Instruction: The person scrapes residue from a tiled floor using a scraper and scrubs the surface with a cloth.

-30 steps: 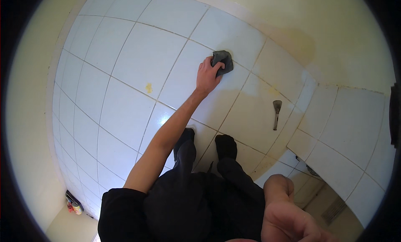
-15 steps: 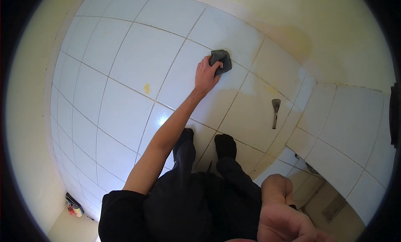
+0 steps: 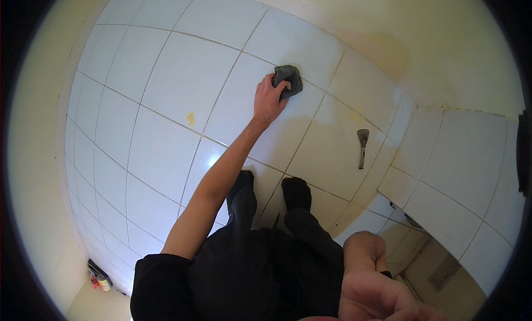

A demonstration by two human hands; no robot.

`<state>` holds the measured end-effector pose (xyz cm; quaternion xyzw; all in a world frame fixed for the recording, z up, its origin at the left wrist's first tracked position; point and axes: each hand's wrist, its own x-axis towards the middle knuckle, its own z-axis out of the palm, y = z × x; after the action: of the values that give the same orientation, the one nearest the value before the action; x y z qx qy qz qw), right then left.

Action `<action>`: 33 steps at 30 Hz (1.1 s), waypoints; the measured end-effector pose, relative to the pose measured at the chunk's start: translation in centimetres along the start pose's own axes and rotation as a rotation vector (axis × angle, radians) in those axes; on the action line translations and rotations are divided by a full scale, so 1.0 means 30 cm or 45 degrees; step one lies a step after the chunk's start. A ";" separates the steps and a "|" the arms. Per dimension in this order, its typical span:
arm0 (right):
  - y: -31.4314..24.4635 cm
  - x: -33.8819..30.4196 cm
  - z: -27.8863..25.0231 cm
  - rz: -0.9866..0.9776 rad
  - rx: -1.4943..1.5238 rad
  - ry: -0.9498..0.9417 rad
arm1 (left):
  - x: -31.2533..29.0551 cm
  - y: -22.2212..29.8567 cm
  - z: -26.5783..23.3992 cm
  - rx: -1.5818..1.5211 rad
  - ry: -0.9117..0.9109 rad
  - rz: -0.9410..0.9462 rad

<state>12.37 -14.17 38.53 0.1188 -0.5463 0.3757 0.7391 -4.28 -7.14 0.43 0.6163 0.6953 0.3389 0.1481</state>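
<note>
- The left hand grasps a folded dark grey cloth, pressing it on the white tiled floor at the upper centre of the frame, beside a grout line.
- Against a second ago, hand and cloth sit slightly further left in the frame, but so do the tiles, the yellow stain left of centre and the scraper right of centre; the cloth keeps nearly the same place on its tile.
- The right hand, at the lower right, is released, palm up and bare; its fingers are partly cut off by the lower edge.
- A black band now shows beside the right wrist; a second ago it could not be made out.
- The left fingertips are partly hidden by the cloth.
- Small containers at the lower left are too small to identify.
- A dark object is cut off at the right rim.
</note>
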 end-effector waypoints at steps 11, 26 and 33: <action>-0.042 -0.002 -0.017 0.086 -0.104 -0.029 | -0.004 0.004 -0.003 -0.003 -0.018 -0.031; -0.010 0.013 -0.010 -0.030 -0.011 0.018 | -0.001 0.003 0.006 0.007 -0.007 -0.009; -0.033 0.012 -0.008 0.004 -0.062 0.020 | -0.004 0.004 0.006 0.014 0.013 -0.023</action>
<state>13.26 -14.55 39.00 0.0968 -0.5499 0.3644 0.7453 -4.07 -7.21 0.35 0.6092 0.7033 0.3368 0.1443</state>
